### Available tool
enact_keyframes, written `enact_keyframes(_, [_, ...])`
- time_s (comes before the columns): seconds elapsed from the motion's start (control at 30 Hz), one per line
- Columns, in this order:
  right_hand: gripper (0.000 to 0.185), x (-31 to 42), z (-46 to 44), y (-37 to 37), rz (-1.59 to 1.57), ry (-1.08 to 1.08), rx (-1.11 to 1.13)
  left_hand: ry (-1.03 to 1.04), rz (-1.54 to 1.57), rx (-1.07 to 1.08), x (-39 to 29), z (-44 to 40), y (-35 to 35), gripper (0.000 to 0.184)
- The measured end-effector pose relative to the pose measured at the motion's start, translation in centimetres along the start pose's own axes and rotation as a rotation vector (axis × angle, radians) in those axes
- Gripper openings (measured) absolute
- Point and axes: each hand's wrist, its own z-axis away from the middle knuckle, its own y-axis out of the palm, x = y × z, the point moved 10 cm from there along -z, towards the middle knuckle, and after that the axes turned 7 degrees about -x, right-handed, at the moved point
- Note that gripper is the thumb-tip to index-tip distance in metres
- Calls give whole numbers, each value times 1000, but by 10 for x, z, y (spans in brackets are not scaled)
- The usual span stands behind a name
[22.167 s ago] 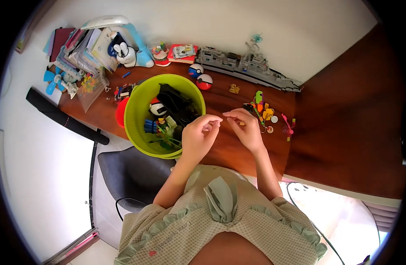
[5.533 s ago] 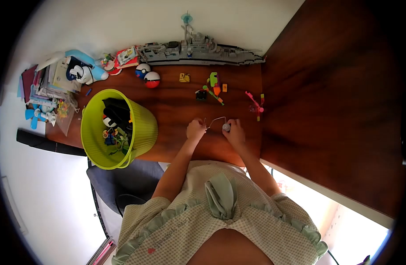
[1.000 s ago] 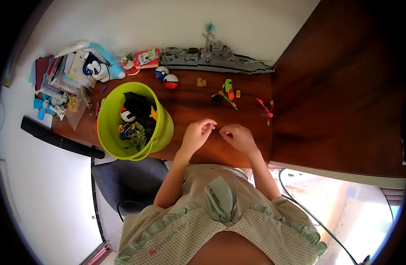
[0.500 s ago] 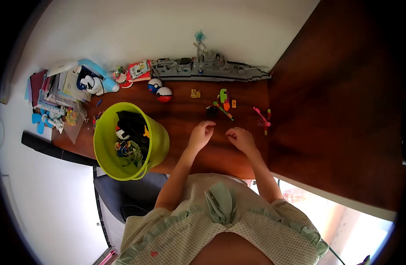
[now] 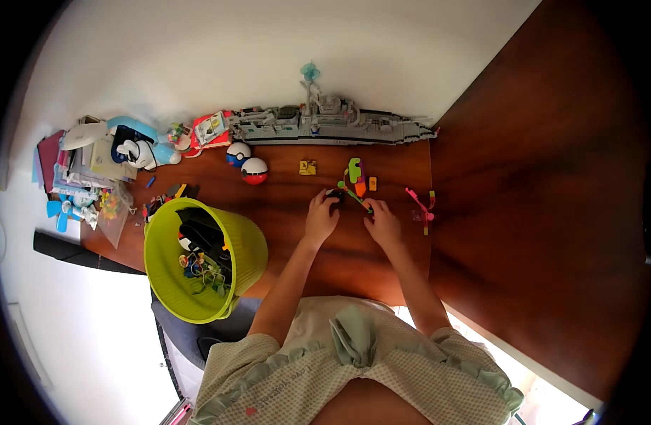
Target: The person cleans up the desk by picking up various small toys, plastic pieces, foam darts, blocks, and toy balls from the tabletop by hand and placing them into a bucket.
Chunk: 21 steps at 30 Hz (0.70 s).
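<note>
Both hands have moved forward over the table (image 5: 286, 212) since half a second ago, from the bare wood to the nearest of the small toy pieces. Closest to the camera is the person's pale green ruffled top (image 5: 290, 372), with a grey chair (image 5: 175, 327) at its left. Beside the left arm, a lime-green bucket (image 5: 250, 248) tilts its mouth toward the viewer; inside lie a bulky black thing (image 5: 202, 232), a partly hidden red-and-white ball and a jumble of small coloured bits.

Just beyond, the left hand (image 5: 321, 221) is half curled, its fingertips at a small black piece (image 5: 334, 193); whether it has gripped the piece cannot be told. The right hand (image 5: 383, 224) is loosely bent, its fingertips at the near end of a thin green stick (image 5: 354, 197), and its hold on that is equally unclear. The stick slants between the two hands.

A little farther off lie an orange piece (image 5: 361, 188), a small yellow block (image 5: 373, 183) and a lime-green piece (image 5: 354, 168), with a pink piece (image 5: 420, 202) to the right. Beyond the left hand are a yellow piece (image 5: 308, 168) and two balls, one red and white (image 5: 254, 171), one blue and white (image 5: 238, 154). At the back, a grey toy ship (image 5: 332, 129) stands along the white wall (image 5: 219, 64).
</note>
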Motion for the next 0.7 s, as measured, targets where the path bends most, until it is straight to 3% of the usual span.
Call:
enact_keyframes(0.1, [36, -7, -6, 9, -22, 100, 78, 32, -99, 23, 5, -4, 7, 35])
enact_keyframes(0.4, [24, -8, -13, 19, -4, 76, 62, 0, -30, 95, 12, -4, 16, 47])
enact_keyframes(0.5, [21, -7, -8, 12, -43, 98, 38, -34, -62, 125, 17, 0, 18, 50])
enact_keyframes(0.7, [18, 17, 7, -25, -56, -53, -152, -24, 36, 67, 7, 12, 3, 53])
